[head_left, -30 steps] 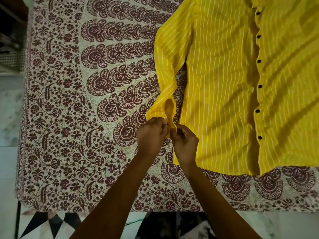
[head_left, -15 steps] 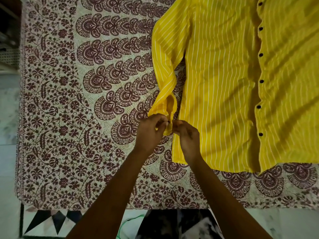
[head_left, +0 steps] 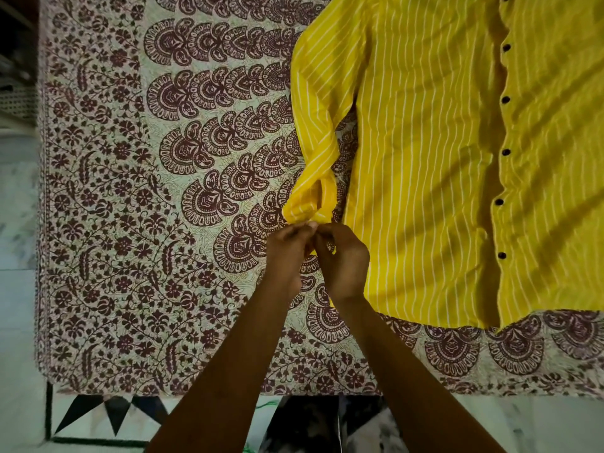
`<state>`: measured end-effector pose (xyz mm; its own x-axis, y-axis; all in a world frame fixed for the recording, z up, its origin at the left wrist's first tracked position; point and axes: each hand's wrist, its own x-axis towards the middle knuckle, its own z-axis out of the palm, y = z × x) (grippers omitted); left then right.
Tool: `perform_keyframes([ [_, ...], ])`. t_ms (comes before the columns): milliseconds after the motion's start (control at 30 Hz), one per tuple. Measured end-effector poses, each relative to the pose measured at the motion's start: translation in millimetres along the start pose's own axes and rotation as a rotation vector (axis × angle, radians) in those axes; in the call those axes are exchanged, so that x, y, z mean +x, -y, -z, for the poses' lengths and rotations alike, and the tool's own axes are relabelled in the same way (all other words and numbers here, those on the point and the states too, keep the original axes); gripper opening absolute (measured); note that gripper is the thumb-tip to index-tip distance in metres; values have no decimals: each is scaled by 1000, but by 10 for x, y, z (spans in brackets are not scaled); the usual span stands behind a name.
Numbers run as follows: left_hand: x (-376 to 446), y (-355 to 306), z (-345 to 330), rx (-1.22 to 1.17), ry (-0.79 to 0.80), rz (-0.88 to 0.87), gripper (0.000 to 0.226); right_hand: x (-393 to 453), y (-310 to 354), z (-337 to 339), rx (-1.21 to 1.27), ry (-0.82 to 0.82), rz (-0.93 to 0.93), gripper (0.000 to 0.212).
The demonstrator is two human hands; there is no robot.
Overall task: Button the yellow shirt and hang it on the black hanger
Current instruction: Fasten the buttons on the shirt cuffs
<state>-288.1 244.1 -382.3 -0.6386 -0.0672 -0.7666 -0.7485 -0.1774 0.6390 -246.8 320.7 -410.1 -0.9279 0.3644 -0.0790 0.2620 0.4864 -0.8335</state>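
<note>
Buttons [head_left: 502,151] down the striped yellow cotton shirt [head_left: 425,158] front look fastened. Left hand [head_left: 287,253] and right hand [head_left: 343,259] both pinch the sleeve cuff [head_left: 310,215], apparently buttoning it; no black hanger in sight, so hanging remains.

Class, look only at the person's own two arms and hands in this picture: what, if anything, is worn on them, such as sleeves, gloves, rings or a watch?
Both forearms are bare up to the bottom edge of the picture: no sleeve shows. The left hand and the right hand wear no gloves, and no watch or bracelet shows at either wrist. No ring shows on the visible fingers, though some fingertips are hidden.
</note>
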Motion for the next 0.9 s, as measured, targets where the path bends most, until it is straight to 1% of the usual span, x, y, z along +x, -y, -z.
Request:
perform_keyframes([
  [67, 21, -18, -19, -41, -15, 35, 10, -1, 30, -12, 12, -59, -21, 9],
  [133, 41, -38, -10, -33, 15, 47, 12, 11, 48, -6, 10, -83, -19, 10],
  [267, 71, -99, 41, -28, 70, 73, 14, 40, 80, 14, 23, -44, -25, 15],
  [400, 89, -130, 41, -9, 59, 49, 12, 68, 116, 2, 73, -41, -51, 15],
  [533, 100, -129, 42, -30, 30, 51, 10, 110, 106, 26, 153, 2, -90, 23],
  [600, 90, -125, 31, -20, 14, 35, 15, 124, 73, 40, 160, 40, -84, 21],
  [667, 78, -126, -13, 46, -15, 1, 17, 125, 53, 51, 143, 32, -61, 18],
  [767, 97, -114, -75, 221, -79, -125, 13, 118, 47, 72, 104, 5, 3, 15],
  [800, 98, -113, -79, 243, -91, -162, 10, 121, 46, 74, 84, 8, 24, 15],
  [833, 90, -116, -81, 238, -100, -182, 11, 133, 46, 71, 72, 16, 36, 15],
  [900, 62, -117, -65, 184, -113, -176, 19, 156, 47, 59, 59, 39, 56, 18],
])
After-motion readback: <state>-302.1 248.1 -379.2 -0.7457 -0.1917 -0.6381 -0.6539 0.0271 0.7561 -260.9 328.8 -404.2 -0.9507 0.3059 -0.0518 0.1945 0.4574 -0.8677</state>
